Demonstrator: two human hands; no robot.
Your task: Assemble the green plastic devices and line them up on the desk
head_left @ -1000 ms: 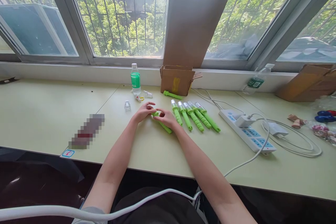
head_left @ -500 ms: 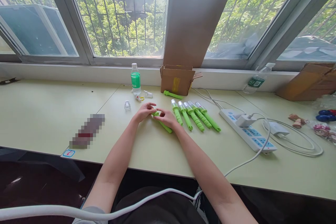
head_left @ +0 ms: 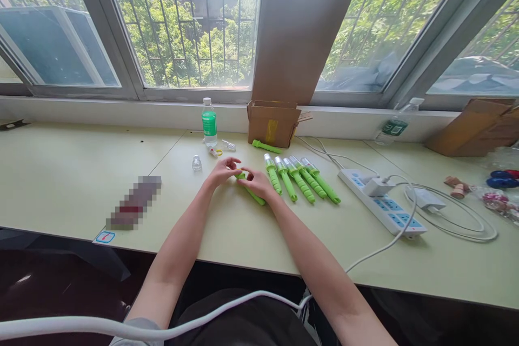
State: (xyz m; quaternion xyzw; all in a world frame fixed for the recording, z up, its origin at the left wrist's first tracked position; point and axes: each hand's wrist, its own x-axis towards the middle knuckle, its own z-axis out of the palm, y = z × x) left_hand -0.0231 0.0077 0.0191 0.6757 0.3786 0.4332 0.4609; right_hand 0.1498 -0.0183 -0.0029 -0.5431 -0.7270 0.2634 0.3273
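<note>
Clear-topped sticks (head_left: 300, 180): five green ones lay just right of the hands
Cardboard box (head_left: 272, 124): stood far, behind a loose green stick (head_left: 265, 146)
White cable (head_left: 251, 296): crossed near, over the left sleeve (head_left: 141, 328)
Bottle (head_left: 210, 123): its green label was too small to read
Held stick (head_left: 255, 197): slanted between the hands
Left hand (head_left: 221, 172), right hand (head_left: 258, 183): both pinched narrowly at its far end
</note>
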